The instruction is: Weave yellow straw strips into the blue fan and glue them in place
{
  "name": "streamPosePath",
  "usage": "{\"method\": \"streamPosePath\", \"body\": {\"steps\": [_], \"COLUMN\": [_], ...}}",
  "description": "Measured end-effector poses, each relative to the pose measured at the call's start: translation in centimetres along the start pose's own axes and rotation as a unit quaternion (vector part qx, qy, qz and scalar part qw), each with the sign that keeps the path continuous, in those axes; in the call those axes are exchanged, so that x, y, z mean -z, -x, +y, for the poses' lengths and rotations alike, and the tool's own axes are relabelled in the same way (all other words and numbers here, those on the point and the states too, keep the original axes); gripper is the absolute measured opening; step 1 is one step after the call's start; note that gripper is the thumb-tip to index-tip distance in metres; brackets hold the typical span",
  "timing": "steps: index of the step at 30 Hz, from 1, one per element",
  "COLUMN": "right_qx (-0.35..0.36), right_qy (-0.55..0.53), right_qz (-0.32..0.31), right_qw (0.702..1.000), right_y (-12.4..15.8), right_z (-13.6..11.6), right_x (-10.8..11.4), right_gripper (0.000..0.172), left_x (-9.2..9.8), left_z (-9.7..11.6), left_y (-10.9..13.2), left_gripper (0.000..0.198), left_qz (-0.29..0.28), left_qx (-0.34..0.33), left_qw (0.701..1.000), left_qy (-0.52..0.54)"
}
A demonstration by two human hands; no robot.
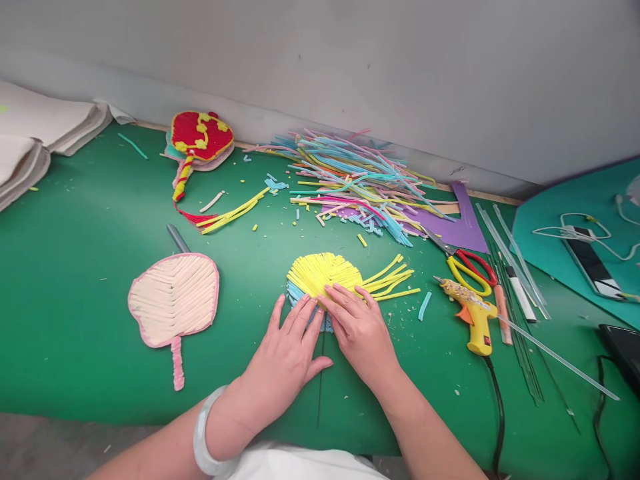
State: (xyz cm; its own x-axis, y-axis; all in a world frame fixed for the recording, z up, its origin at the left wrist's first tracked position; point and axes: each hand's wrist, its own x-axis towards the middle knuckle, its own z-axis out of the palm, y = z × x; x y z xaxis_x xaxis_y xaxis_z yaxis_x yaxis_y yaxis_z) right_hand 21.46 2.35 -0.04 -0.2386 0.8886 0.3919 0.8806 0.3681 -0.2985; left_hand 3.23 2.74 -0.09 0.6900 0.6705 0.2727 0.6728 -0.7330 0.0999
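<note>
A small fan shape (327, 270) covered in yellow pipe cleaners lies on the table, with a blue layer showing along its lower left edge. A thin dark wire (321, 380) runs from its bottom toward me. My left hand (283, 363) rests with spread fingers on the lower left of the fan, its thumb apart. Across the lower right lies my right hand (363, 333), fingers stretched out over the yellow surface; its thumb is mostly hidden. Loose yellow pipe cleaner ends (393, 280) stick out to the right beyond my right fingers.
Left stands a finished pink-edged fan (173, 300); behind it, a red fan (205, 137). A pipe cleaner pile (350, 173) lies at the back. To the right are scissors (470, 270), a yellow glue gun (475, 317), glue sticks (507, 260) and a black cord (496, 413).
</note>
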Motion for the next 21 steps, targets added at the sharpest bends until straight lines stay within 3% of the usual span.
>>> {"method": "streamPosePath", "body": {"steps": [8, 15, 21], "right_qx": [0.003, 0.004, 0.0], "right_qy": [0.009, 0.012, 0.009], "right_qz": [0.004, 0.006, 0.008], "right_qw": [1.0, 1.0, 1.0], "right_y": [0.1, 0.1, 0.1], "right_z": [0.1, 0.1, 0.0], "right_x": [-0.3, -0.4, -0.4], "right_gripper": [0.033, 0.032, 0.034], "left_x": [-0.7, -0.7, -0.7], "left_z": [-0.9, -1.2, -1.2], "left_y": [0.1, -0.1, -0.4], "left_gripper": [0.086, 0.082, 0.076], "left_qz": [0.001, -0.018, 0.004], "left_qx": [0.078, 0.087, 0.101], "left_qw": [0.996, 0.995, 0.994], "left_qy": [-0.05, -0.051, -0.04]}}
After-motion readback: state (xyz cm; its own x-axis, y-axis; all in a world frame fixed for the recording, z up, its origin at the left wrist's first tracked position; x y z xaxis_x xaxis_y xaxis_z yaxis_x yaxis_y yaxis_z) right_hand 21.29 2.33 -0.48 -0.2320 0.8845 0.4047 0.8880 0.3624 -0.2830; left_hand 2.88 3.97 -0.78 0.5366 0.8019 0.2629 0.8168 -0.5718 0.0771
